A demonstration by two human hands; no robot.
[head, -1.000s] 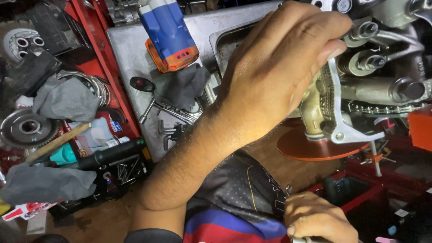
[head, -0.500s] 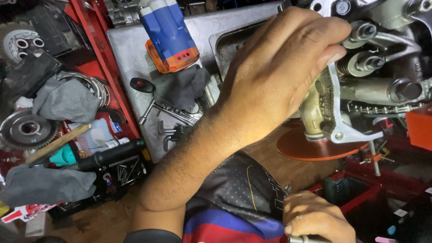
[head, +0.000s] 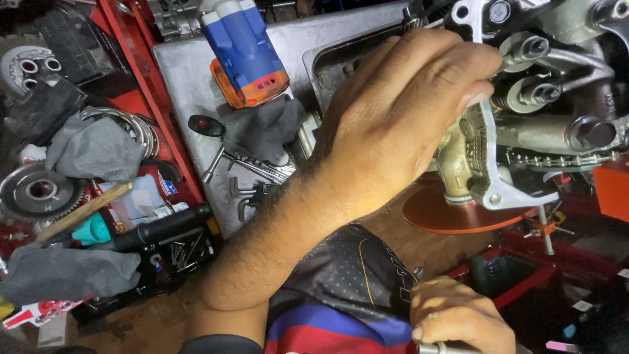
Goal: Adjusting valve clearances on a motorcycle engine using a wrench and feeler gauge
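My left hand reaches up and to the right, its fingers curled over a silver metal bracket on an engine assembly with several bolts and a chain. The fingertips are hidden behind the bracket. An orange disc sits just below the bracket. At the bottom edge, my right hand is closed around a thin metal tool, most of which lies out of frame. My patterned dark, blue and red garment lies between the two arms.
A grey metal tray holds a blue and orange power tool, a dark rag and wrenches. To the left are red shelving, gears, grey rags, a black-handled tool and loose screws.
My left hand has shifted very slightly on the bracket. My right hand stays low at the bottom edge.
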